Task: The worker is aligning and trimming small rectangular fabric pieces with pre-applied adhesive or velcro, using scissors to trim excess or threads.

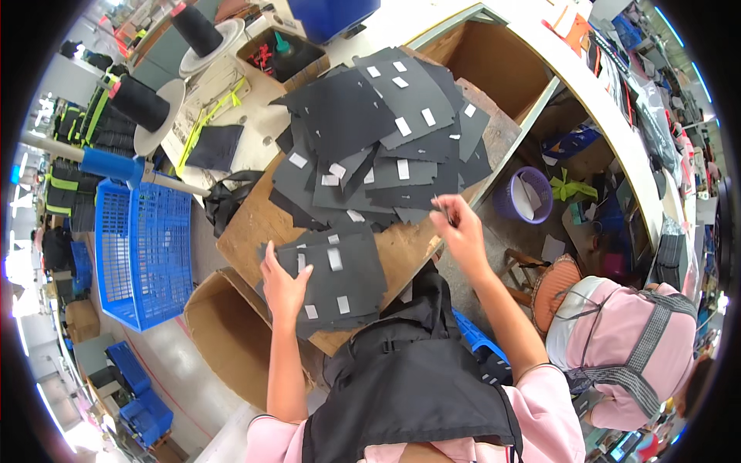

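Observation:
My left hand (284, 287) lies with thumb and fingers apart on the left side of a stack of dark grey fabric pieces (356, 266) with small white labels. This stack sits on the near part of a wooden board (241, 241). Off to the right, my right hand (463, 238) is raised near the board's edge, its fingers closed around a small dark thing that I cannot make out. Beyond both hands spreads a larger, untidy heap of similar dark fabric pieces (340, 116), many with white labels.
A blue plastic basket (147, 255) and an open cardboard box (224, 328) stand at the left. Black thread cones (139, 104) are at the upper left. A purple bin (512, 197) sits under the table at right. A co-worker in pink (617, 324) sits at lower right.

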`<action>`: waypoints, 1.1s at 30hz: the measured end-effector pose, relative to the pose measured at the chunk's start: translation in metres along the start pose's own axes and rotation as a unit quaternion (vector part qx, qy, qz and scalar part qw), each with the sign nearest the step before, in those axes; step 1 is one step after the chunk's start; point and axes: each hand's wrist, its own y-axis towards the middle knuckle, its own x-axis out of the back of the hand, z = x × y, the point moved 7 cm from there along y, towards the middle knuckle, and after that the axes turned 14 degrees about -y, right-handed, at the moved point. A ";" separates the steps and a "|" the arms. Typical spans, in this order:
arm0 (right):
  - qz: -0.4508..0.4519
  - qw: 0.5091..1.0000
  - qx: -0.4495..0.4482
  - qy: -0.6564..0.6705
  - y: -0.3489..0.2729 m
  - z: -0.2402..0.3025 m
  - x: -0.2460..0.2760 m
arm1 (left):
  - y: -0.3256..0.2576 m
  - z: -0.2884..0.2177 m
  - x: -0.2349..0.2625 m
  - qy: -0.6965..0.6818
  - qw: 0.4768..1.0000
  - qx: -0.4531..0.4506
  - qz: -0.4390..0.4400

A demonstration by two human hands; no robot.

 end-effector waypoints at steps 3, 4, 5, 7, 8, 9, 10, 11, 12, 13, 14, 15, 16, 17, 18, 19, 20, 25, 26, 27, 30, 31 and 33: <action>-0.061 0.996 -0.016 -0.069 0.065 -0.007 -0.003 | -0.001 0.019 -0.017 0.146 0.988 -0.035 -0.034; -0.064 0.996 -0.012 -0.068 0.085 -0.010 -0.010 | -0.005 0.014 -0.017 0.165 0.984 -0.050 -0.048; -0.077 0.993 -0.059 -0.070 0.103 -0.021 -0.016 | -0.008 0.006 -0.017 0.183 0.979 -0.065 -0.061; -0.012 0.970 -0.218 0.106 0.137 -0.054 -0.040 | -0.010 -0.002 -0.011 0.141 0.984 -0.073 -0.080; 0.004 0.931 -0.288 0.222 0.146 -0.083 -0.051 | -0.006 -0.007 -0.017 0.104 0.988 -0.079 -0.082; 0.029 0.877 -0.344 0.335 0.148 -0.082 -0.066 | -0.007 -0.009 -0.013 0.103 0.987 -0.081 -0.088; 0.005 0.858 -0.361 0.366 0.154 -0.080 -0.073 | -0.007 -0.011 -0.013 0.095 0.989 -0.083 -0.078; -0.021 0.837 -0.378 0.396 0.159 -0.077 -0.079 | -0.006 -0.015 -0.015 0.085 0.990 -0.085 -0.067; -0.028 0.836 -0.361 0.411 0.162 -0.066 -0.081 | -0.007 -0.018 -0.014 0.070 0.991 -0.095 -0.067; -0.027 0.837 -0.358 0.413 0.164 -0.057 -0.083 | -0.007 -0.020 -0.014 0.069 0.990 -0.097 -0.071; -0.063 0.859 -0.332 0.386 0.167 -0.050 -0.074 | -0.007 -0.026 -0.016 0.007 0.990 -0.129 -0.063; -0.101 0.878 -0.305 0.355 0.168 -0.039 -0.059 | -0.007 -0.037 -0.019 -0.058 0.984 -0.161 -0.051; -0.105 0.917 -0.224 0.313 0.166 -0.027 -0.041 | -0.010 -0.048 -0.018 -0.057 0.980 -0.180 -0.061; -0.186 0.944 -0.110 0.251 0.164 -0.026 -0.021 | -0.008 -0.058 -0.016 -0.061 0.979 -0.184 -0.057; -0.190 0.956 -0.021 0.224 0.150 0.000 0.000 | -0.009 -0.066 -0.014 -0.132 0.972 -0.187 -0.044; -0.182 0.961 0.065 0.198 0.129 0.039 0.018 | -0.010 -0.069 -0.009 -0.199 0.962 -0.182 -0.036; -0.128 0.977 0.086 0.148 0.111 0.066 0.028 | -0.011 -0.082 -0.002 -0.202 0.953 -0.222 -0.041; 0.227 0.968 0.052 0.089 0.035 0.104 0.045 | -0.008 -0.167 -0.011 -0.277 0.892 -0.350 0.076; 0.284 0.952 0.070 0.090 0.024 0.105 0.040 | -0.007 -0.178 -0.017 -0.310 0.883 -0.333 0.118; 0.341 0.931 0.090 0.092 0.013 0.107 0.036 | -0.006 -0.185 -0.020 -0.343 0.871 -0.315 0.157; 0.418 0.892 0.055 0.162 -0.011 0.103 0.027 | -0.015 -0.175 -0.053 -0.431 0.791 -0.083 0.427; 0.418 0.890 0.050 0.175 -0.016 0.097 0.024 | -0.027 -0.165 -0.061 -0.421 0.773 0.011 0.475; 0.425 0.892 0.076 0.134 -0.023 0.089 0.020 | -0.041 -0.151 -0.063 -0.432 0.768 0.049 0.470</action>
